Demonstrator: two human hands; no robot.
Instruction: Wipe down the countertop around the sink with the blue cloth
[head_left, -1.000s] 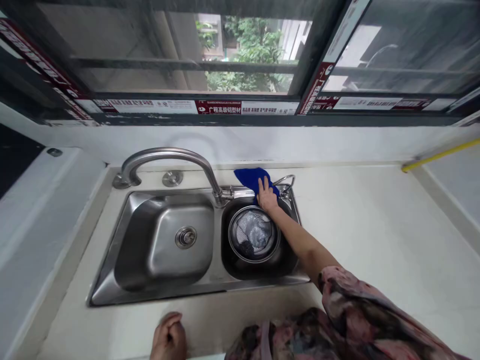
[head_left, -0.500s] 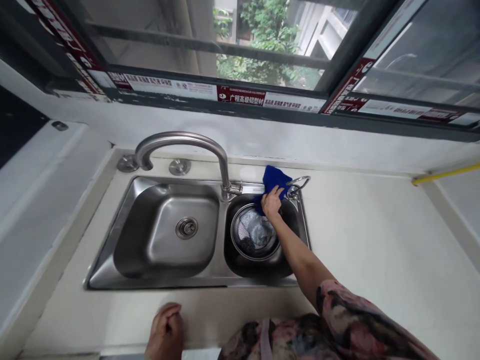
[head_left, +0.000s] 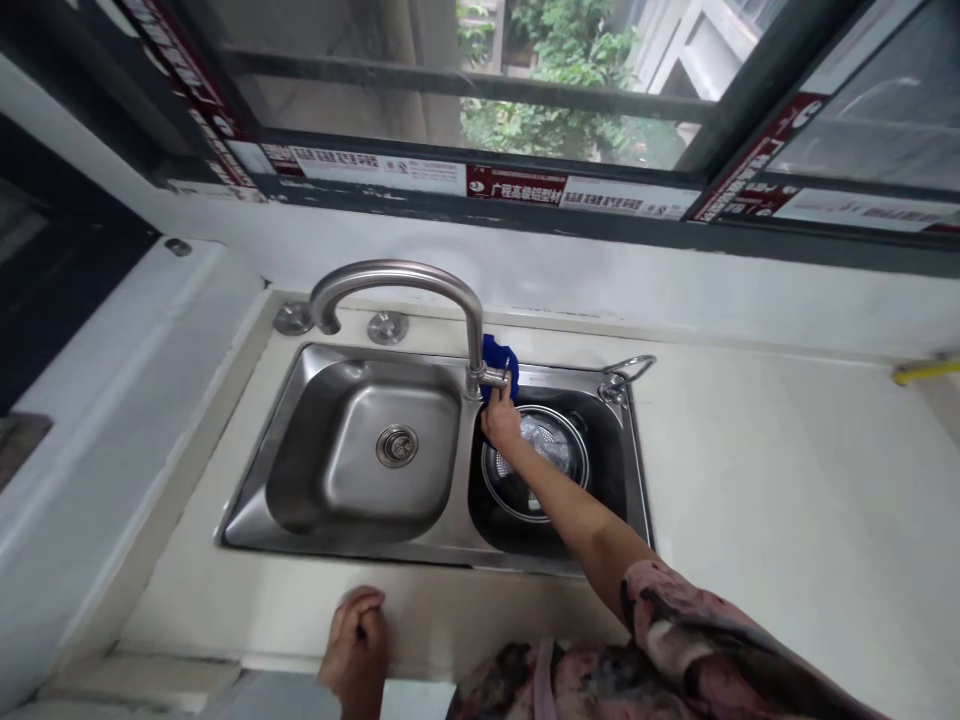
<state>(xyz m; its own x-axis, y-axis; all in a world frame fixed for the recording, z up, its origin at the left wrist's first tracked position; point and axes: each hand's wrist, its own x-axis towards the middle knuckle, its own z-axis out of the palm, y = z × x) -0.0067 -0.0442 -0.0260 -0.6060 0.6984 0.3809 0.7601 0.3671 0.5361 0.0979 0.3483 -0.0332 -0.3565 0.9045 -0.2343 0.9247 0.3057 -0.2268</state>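
Note:
My right hand [head_left: 501,415] is closed on a blue cloth [head_left: 497,352] at the sink's back rim, right beside the handle of the curved metal faucet [head_left: 420,275]. Part of the cloth lies behind the faucet's base and handle. Below my right wrist, a round metal strainer basket [head_left: 566,430] sits in the right basin, with something shiny and clear inside it. My left hand [head_left: 358,640] rests on the counter's front edge with its fingers curled; whether it holds anything is hidden.
The left basin [head_left: 397,400] of the steel double sink has a drain [head_left: 397,446]. A looped metal fitting [head_left: 626,370] stands at the sink's back right corner. Two round metal caps [head_left: 387,326] sit behind the sink. A window and low wall run along the back; a yellow pipe [head_left: 926,372] is at right.
My right hand has moved left along the back rim with the blue cloth, from near the looped fitting to the faucet's base. The view has shifted slightly; my left hand stays on the counter.

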